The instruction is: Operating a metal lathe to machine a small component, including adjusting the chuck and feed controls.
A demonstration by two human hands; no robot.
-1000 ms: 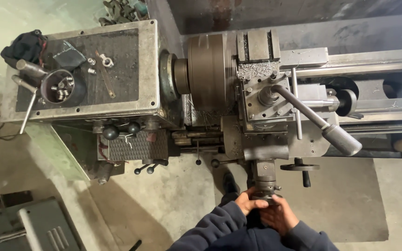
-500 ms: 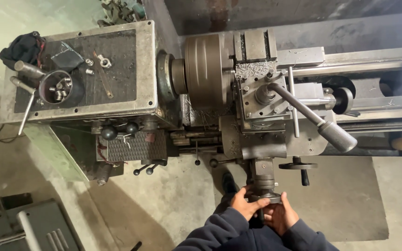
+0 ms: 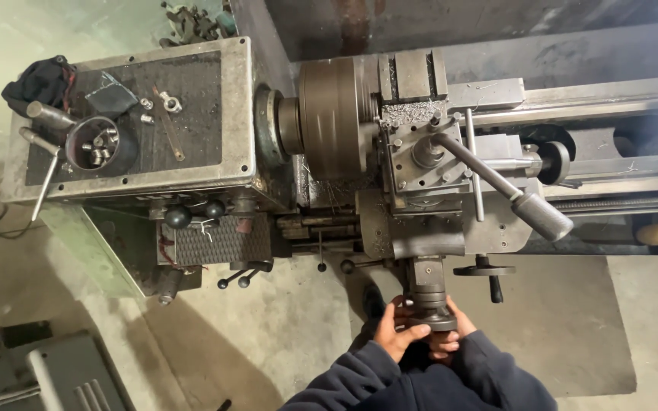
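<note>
I look down on a metal lathe. Both my hands wrap the cross-slide handwheel (image 3: 428,293) at the front of the carriage. My left hand (image 3: 394,331) grips its left side. My right hand (image 3: 451,335) holds its right and underside. Above them the tool post (image 3: 420,148) sits beside the big round chuck (image 3: 333,118), with metal chips on the slide. A long tool post lever (image 3: 508,190) slants toward the lower right. Dark blue sleeves cover both arms.
The headstock top (image 3: 199,106) carries a tin of bolts (image 3: 99,144), a dark rag (image 3: 39,82), nuts and a thin rod. A small carriage handwheel (image 3: 485,271) is right of my hands. The lathe bed (image 3: 611,99) runs right. A grey metal object (image 3: 47,373) lies lower left on concrete floor.
My hands have shifted on the handwheel, the fingers regripping around its rim. The view has tilted slightly; the machine parts have not moved.
</note>
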